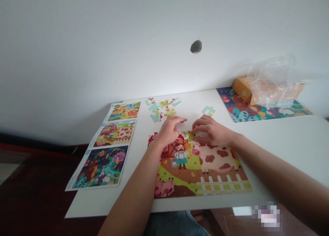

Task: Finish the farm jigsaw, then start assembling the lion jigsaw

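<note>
A farm jigsaw puzzle [191, 174], showing a cow, a farmer, a barn and a white fence, lies partly assembled before me. My left hand [172, 128] rests over its upper left part by the barn, index finger stretched to the right and thumb apart from it. Over the upper edge, above the cow's head, my right hand [212, 130] has its fingers spread, with the tips touching the puzzle. No piece shows clearly in either hand, and the surface under the palms is hidden. Several loose puzzle pieces [154, 107] lie beyond my left hand. Another loose piece [209, 110] is just beyond my right.
A picture sheet [113, 145] with three scenes overhangs the left edge of the white table [277, 143]. At the back right, an orange box [243, 88] and a clear plastic bag [272, 81] sit on a dark forest picture [240, 115]. A wall [128, 40] borders the back.
</note>
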Demonstrator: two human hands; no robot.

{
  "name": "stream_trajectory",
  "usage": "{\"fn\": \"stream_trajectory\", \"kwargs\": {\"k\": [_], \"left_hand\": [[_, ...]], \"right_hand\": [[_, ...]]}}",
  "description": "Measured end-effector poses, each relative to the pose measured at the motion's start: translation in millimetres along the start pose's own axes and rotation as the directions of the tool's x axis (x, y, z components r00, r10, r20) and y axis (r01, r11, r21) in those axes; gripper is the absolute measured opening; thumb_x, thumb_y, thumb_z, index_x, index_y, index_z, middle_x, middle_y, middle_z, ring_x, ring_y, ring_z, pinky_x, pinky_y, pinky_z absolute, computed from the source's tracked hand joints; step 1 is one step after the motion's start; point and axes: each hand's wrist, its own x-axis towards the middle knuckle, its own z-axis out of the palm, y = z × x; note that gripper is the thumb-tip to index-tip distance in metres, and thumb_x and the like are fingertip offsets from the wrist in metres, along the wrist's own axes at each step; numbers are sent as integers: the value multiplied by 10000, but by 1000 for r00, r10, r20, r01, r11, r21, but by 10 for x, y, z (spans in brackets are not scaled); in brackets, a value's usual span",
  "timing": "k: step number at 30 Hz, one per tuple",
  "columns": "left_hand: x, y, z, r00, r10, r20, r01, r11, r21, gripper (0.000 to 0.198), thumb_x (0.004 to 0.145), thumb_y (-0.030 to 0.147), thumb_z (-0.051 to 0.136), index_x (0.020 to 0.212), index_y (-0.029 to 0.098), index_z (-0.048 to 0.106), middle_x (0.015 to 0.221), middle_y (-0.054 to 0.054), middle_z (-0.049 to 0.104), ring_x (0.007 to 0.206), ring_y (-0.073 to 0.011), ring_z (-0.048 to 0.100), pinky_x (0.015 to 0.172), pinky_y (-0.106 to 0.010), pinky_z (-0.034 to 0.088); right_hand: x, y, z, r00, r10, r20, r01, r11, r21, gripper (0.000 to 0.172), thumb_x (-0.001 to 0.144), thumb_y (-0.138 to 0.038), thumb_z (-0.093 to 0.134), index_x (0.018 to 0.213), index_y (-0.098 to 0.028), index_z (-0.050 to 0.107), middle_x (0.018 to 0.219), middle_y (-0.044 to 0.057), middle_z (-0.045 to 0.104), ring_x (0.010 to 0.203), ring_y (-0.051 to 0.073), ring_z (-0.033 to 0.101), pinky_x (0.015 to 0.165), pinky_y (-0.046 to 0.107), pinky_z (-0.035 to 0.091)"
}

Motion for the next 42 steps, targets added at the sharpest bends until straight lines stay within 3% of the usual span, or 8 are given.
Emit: {"fn": "stream_trajectory", "kwargs": {"k": [6, 19, 25, 31, 34, 38, 40, 42], "left_hand": [[5, 22, -15, 1000, -9, 24, 9, 1000, 9, 405, 791, 34, 564, 1128, 212, 703, 1108, -59, 673, 1128, -244, 563, 1064, -442, 414], [3, 55, -23, 998, -22, 51, 21, 999, 33, 414, 787, 37, 552, 1125, 211, 715, 1093, -60, 663, 1119, -255, 545, 1063, -450, 395], [1, 61, -33, 998, -15, 62, 12, 999, 48, 432, 778, 34, 541, 1129, 213, 718, 1085, -59, 658, 1104, -251, 550, 1061, -443, 398], [-2, 61, -23, 998, 3, 58, -6, 998, 59, 437, 772, 24, 535, 1120, 209, 723, 1083, -65, 656, 1101, -256, 553, 1051, -440, 409], [8, 17, -9, 1000, 12, 6, -12, 999, 47, 451, 771, -18, 488, 1082, 197, 733, 1059, -62, 668, 1080, -236, 574, 1029, -410, 432], [25, -82, -13, 981, -47, -187, 53, 998, 26, 472, 754, -72, 403, 970, 170, 746, 984, -61, 694, 994, -203, 624, 952, -360, 482], [31, -97, -31, 964, -81, -252, 81, 997, -10, 443, 768, -59, 407, 940, 168, 746, 952, -56, 704, 949, -189, 642, 900, -334, 502], [33, -66, -47, 963, -100, -250, 90, 995, -51, 350, 826, 15, 465, 957, 176, 747, 939, -47, 719, 893, -182, 648, 851, -319, 511]], "right_hand": [[13, -38, -37, 999, 39, 5, -39, 999, -29, 290, 848, -402, 683, 1061, -208, 723, 1027, 101, 666, 936, 237, 567, 935, 428, 363], [-2, -75, -58, 997, 76, 28, -75, 997, -35, 307, 834, -387, 690, 1096, -229, 719, 1008, 98, 650, 938, 242, 564, 939, 429, 352], [-14, -41, -45, 996, 81, 42, -80, 997, -22, 396, 816, -412, 708, 1160, -215, 687, 1024, 101, 644, 955, 254, 570, 944, 439, 367], [-12, -4, -20, 996, 88, -1, -88, 996, -1, 428, 826, -393, 703, 1208, -209, 650, 985, 100, 616, 935, 252, 569, 910, 432, 408], [-15, 8, -20, 995, 96, -17, -94, 992, 80, 385, 861, -330, 667, 1227, -216, 638, 981, 92, 602, 899, 225, 577, 862, 384, 447], [-18, 31, 5, 987, 138, -80, -118, 970, 212, 296, 900, -288, 614, 1184, -220, 663, 948, 75, 603, 831, 183, 587, 801, 328, 474], [-11, 58, 42, 967, 207, -146, -166, 954, 250, 255, 906, -301, 610, 1134, -216, 685, 925, 66, 607, 808, 172, 591, 790, 320, 479], [5, 91, 92, 928, 302, -216, -234, 928, 290, 244, 901, -333, 622, 1101, -214, 695, 910, 59, 614, 796, 168, 596, 776, 317, 486]]}}
